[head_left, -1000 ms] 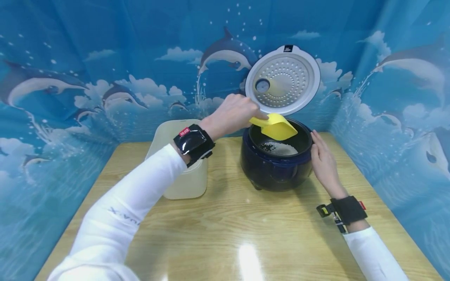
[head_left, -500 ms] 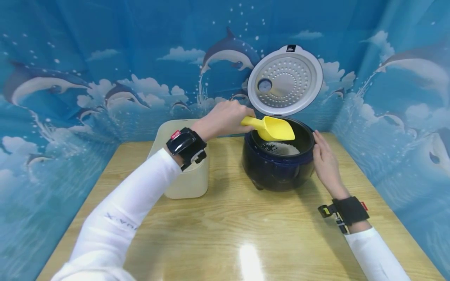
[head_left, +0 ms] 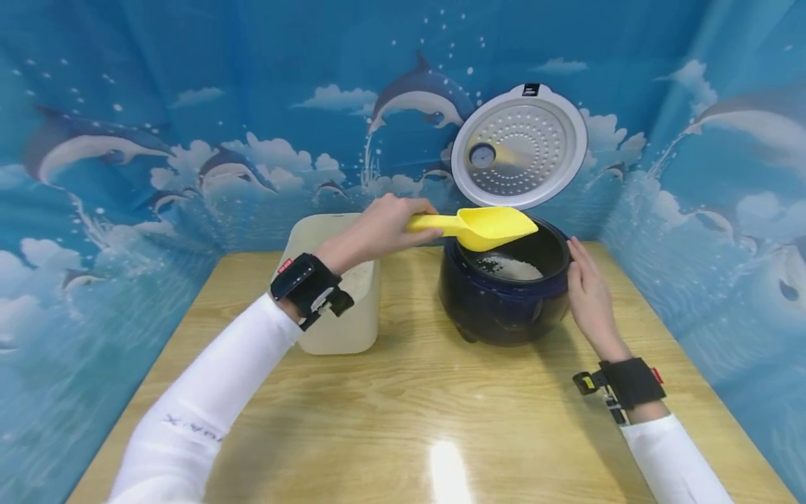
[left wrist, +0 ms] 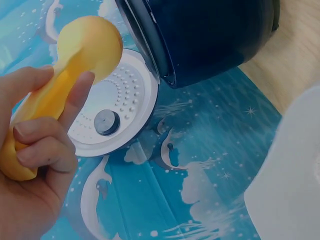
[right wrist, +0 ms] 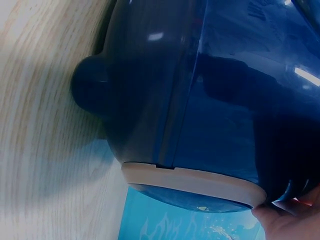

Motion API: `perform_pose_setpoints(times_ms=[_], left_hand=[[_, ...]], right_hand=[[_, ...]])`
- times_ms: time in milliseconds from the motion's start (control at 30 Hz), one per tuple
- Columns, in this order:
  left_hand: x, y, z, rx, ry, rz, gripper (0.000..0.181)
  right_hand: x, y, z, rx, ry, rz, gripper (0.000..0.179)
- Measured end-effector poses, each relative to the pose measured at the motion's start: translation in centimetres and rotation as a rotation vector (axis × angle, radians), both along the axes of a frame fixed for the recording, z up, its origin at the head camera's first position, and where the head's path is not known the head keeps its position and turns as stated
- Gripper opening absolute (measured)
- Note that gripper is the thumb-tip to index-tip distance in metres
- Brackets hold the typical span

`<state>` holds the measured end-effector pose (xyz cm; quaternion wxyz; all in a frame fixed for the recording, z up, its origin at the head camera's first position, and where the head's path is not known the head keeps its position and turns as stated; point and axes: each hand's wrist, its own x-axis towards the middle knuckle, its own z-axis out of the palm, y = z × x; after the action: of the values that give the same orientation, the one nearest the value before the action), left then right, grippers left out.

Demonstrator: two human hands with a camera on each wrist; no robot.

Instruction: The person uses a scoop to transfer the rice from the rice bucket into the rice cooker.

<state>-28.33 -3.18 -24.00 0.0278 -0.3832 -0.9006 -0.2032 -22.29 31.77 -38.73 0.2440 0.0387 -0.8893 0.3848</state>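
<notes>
Left hand is clasping a yellow scoop over a blue cooker; right hand, uncurled, is touching its three-o'clock side

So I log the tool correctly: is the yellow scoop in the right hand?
No, the left hand grips the yellow scoop, while the right hand touches the rice cooker.

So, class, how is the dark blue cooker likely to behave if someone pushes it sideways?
The cooker would probably slide rather than roll, since a stubby foot shows beneath its rounded body. Its raised lid may wobble, as it stands up at the back. The loose white grains inside would likely shift.
</notes>
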Motion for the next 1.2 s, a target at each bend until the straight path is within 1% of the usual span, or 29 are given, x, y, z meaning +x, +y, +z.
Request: perform_pose_setpoints(times_ms=[167, 333, 400, 567, 733, 833, 900, 967, 1100, 1200], left_hand=[[1.5, -2.1, -0.5, 0.082, 0.000, 0.060, 0.034], [3.1, -4.5, -0.7, 0.117, 0.018, 0.129, 0.034], [3.8, -5.6, -0.7, 0.121, 0.039, 0.168, 0.034], [5.4, -8.4, -0.4, 0.133, 0.064, 0.289, 0.037], [6.5, -10.9, 0.1, 0.134, 0.066, 0.411, 0.040], [7.1, -12.4, 0.5, 0.131, 0.045, 0.481, 0.039], [7.5, -13.4, 0.8, 0.123, 0.013, 0.517, 0.038], [7.7, -14.2, 1.0, 0.103, -0.025, 0.545, 0.037], [7.6, -15.3, 1.3, 0.025, -0.083, 0.562, 0.036], [7.3, -15.7, 1.4, -0.049, -0.120, 0.563, 0.034]], right_hand=[[-0.1, 0.0, -0.1, -0.018, 0.003, 0.003, 0.051], [-0.1, 0.1, -0.2, -0.039, 0.013, 0.000, 0.050], [-0.2, 0.0, -0.3, -0.043, 0.019, -0.001, 0.050], [-0.2, -0.1, -0.3, -0.049, 0.012, 0.005, 0.050], [-0.1, -0.2, -0.3, -0.057, 0.009, 0.003, 0.051], [-0.1, -0.3, -0.4, -0.062, 0.010, -0.005, 0.051], [-0.1, -0.3, -0.4, -0.065, 0.009, -0.009, 0.051], [-0.2, -0.3, -0.5, -0.065, 0.015, -0.009, 0.051], [-0.3, -0.4, -0.6, -0.066, 0.029, -0.005, 0.051], [-0.3, -0.4, -0.6, -0.070, 0.032, -0.007, 0.051]])
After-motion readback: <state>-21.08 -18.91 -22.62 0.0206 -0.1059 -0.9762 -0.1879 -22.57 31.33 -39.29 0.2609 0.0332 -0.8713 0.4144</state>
